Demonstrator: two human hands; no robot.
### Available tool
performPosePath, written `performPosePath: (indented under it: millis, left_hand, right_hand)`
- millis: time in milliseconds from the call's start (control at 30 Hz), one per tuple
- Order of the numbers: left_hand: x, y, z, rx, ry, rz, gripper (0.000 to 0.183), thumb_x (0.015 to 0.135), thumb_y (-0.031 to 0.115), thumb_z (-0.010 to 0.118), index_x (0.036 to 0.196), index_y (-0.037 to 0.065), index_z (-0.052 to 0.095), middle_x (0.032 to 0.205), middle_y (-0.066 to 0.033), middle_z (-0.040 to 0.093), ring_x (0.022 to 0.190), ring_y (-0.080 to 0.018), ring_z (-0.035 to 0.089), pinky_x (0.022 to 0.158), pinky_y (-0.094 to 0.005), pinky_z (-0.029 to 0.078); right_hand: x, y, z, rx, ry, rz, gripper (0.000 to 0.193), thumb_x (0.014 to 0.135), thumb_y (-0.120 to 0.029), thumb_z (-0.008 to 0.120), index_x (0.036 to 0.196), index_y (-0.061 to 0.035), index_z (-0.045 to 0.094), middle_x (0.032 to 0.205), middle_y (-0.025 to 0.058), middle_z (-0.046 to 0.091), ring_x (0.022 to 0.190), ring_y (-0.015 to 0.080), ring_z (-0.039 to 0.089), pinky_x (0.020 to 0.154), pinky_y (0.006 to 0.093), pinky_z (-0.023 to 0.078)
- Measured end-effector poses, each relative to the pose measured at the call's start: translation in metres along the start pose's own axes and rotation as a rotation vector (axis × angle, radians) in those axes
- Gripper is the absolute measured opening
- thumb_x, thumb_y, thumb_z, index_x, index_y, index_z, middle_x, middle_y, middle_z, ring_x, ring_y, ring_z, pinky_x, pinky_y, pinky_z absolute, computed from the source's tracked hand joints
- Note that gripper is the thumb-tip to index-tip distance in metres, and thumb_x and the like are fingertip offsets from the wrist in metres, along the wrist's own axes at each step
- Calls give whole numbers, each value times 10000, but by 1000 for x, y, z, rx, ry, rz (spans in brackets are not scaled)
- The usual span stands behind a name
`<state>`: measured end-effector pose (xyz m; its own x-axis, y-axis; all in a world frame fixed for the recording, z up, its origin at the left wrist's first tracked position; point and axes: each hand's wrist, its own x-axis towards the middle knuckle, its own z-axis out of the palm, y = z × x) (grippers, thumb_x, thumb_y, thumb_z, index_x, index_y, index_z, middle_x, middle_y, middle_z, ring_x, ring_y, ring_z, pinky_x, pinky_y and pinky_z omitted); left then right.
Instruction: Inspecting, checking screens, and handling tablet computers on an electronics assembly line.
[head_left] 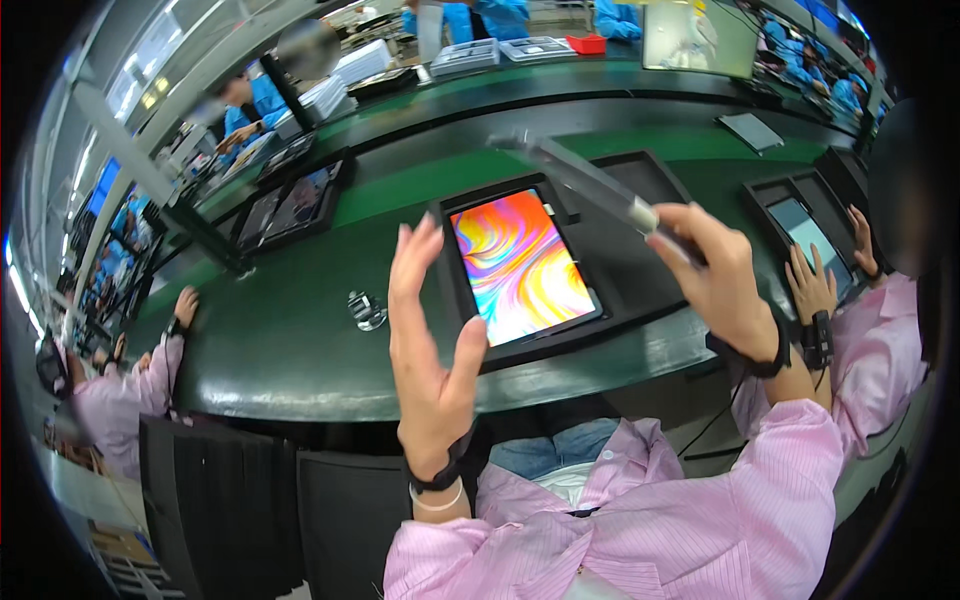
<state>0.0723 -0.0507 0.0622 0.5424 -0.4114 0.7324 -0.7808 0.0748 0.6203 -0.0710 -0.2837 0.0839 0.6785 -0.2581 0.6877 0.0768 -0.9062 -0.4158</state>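
A tablet point(522, 265) with a bright swirl of orange, pink, yellow and blue on its lit screen lies in the left part of a black tray point(640, 280). My left hand point(428, 345) is raised at the tablet's left side, fingers stretched and thumb apart, with nothing in it. Over the tray's right part, my right hand point(722, 265) pinches the pale end of a long translucent film point(585, 180). The film points up and to the left above the tray and is smeared by motion. Both my wrists wear black bands.
A small metallic piece point(367, 311) lies on the green bench point(290, 350) left of my left hand. Another black tray point(335, 195) with dark tablets stands farther left. At right, a co-worker's hands point(815, 285) rest at a tablet in a tray. A grey panel point(752, 132) lies beyond.
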Motion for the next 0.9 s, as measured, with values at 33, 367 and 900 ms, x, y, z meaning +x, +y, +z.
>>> performPosePath:
  millis: [33,367,900]
  left_hand:
    - [11,5,1,-26,55,102,548,815,241,549,1284,-8,411,1367,-192,397,1348,-381,233,1084,-441,179]
    - [7,27,11,-235,180,152,353,818,334,440,992,27,442,1198,-222,488,1262,-338,345,1045,-434,216]
    - [-26,26,-20,-306,-130,30,547,710,151,760,1153,-4,478,1054,-124,629,929,-243,628,881,-370,459]
  right_hand:
    - [-2,-12,5,-7,-9,-123,213,761,31,637,960,34,561,850,154,605,699,264,609,632,300,483]
    - [-28,-57,22,110,-130,-378,193,645,113,630,744,60,473,992,216,615,752,330,641,637,346,537]
    - [-2,-36,-5,-162,-150,-751,165,624,-51,629,666,-41,469,864,101,651,598,222,613,610,344,541]
